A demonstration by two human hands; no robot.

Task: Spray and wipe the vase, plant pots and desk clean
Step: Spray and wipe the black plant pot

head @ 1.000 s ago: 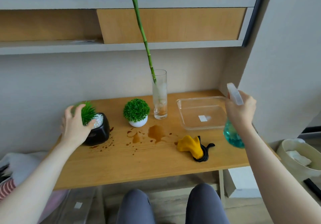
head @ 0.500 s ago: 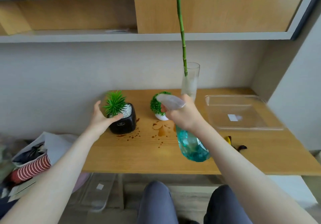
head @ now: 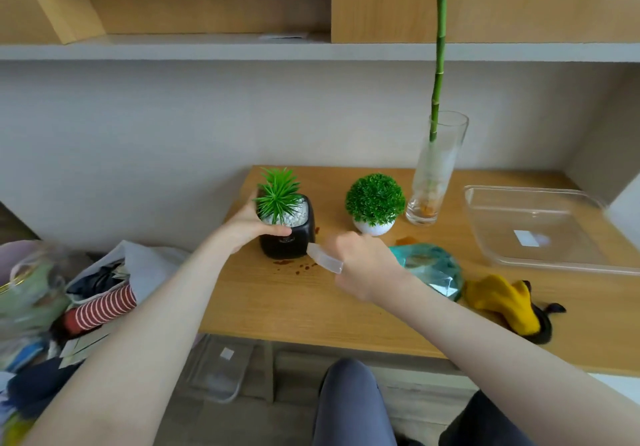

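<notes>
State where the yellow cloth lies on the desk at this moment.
In the head view, the yellow cloth lies near the front edge of the desk, on the right, between the teal spray bottle and the clear tray behind it.

Black pot [head: 288, 234], white pot [head: 374, 227] and glass vase [head: 431, 182] stand upright on the stained desk [head: 277, 300].

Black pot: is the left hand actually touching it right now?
Touching. The head view shows the left hand wrapped round the black pot, thumb lying across its front rim.
</notes>
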